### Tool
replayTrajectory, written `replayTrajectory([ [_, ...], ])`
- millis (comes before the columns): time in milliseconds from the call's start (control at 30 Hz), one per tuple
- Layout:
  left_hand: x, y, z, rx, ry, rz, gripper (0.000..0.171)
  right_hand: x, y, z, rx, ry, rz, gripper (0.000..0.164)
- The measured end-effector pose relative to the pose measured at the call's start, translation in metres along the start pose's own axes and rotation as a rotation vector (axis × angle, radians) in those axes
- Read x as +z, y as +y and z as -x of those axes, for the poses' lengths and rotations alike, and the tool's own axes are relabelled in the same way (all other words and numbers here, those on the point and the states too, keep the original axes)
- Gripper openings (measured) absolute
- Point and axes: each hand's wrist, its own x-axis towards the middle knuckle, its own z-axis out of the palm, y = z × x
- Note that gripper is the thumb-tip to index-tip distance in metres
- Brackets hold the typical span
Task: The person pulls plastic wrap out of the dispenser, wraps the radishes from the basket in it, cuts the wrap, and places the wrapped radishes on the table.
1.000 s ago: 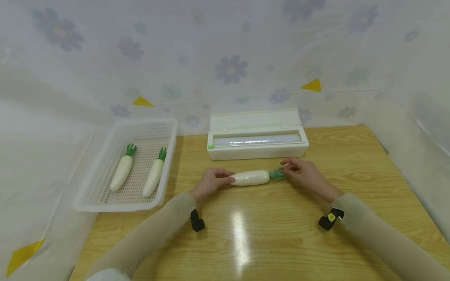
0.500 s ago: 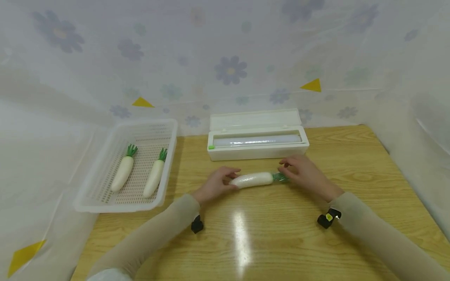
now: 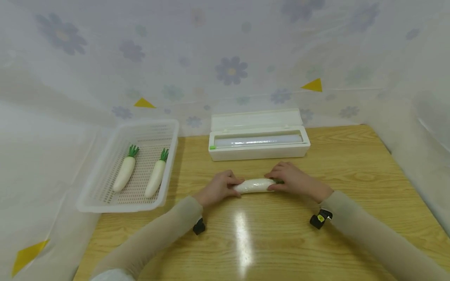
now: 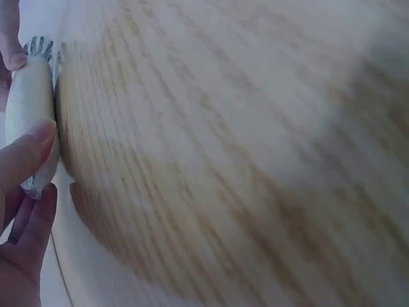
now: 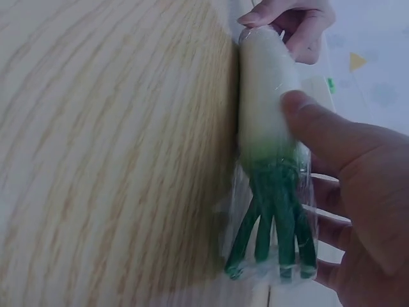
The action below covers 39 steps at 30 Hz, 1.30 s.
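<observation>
A white radish [image 3: 254, 186] with green leaf stalks [image 5: 281, 211] lies crosswise on the table, covered in shiny clear cling film. In the left wrist view, my left hand [image 3: 218, 188] holds its tapered end between thumb and fingers. My right hand [image 3: 295, 180] grips the leafy end, thumb on the near side of the white body and fingers behind. Most of the stalks are hidden by that hand in the head view. Loose film sticks out past the stalk tips [image 5: 287, 272] in the right wrist view.
Behind the radish stands a white cling film box [image 3: 260, 152], lid raised, with a film roll [image 3: 258, 139] inside. On the left, a white basket [image 3: 121, 208] holds two radishes [image 3: 124, 174] without visible film. A flowered sheet [image 3: 228, 47] encloses the table [image 3: 281, 242].
My right hand has moved left and down from the leaf tips to grip the leafy end. My left hand has shifted slightly right, and the radish lies slightly nearer to me.
</observation>
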Motion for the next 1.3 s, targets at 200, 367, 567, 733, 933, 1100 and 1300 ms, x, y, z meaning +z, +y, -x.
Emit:
replayTrajectory([
  [200, 0.000, 0.001, 0.003, 0.039, -0.050, -0.064, 0.048, -0.002, -0.003, -0.002, -0.020, -0.011, -0.005, 0.037],
  [367, 0.000, 0.004, 0.005, 0.052, -0.070, -0.069, 0.040, 0.000, -0.005, 0.000, 0.000, -0.033, -0.017, 0.039],
  [567, 0.001, 0.011, 0.003, 0.024, -0.094, -0.045, 0.042, 0.001, -0.009, 0.004, -0.018, -0.015, -0.029, 0.045],
  [733, 0.003, 0.013, 0.004, 0.010, -0.125, -0.105, 0.046, 0.002, -0.011, 0.007, -0.037, -0.002, -0.017, 0.048],
  [933, 0.001, 0.018, 0.005, 0.009, -0.152, -0.147, 0.044, 0.002, -0.010, 0.007, -0.033, 0.016, 0.002, 0.049],
  [1100, 0.001, 0.021, 0.006, 0.022, -0.179, -0.131, 0.040, 0.004, -0.008, 0.008, -0.062, 0.035, 0.033, 0.047],
  [1300, 0.013, 0.018, 0.007, 0.020, -0.183, -0.040, 0.041, 0.000, -0.010, 0.008, -0.104, 0.054, 0.098, 0.048],
])
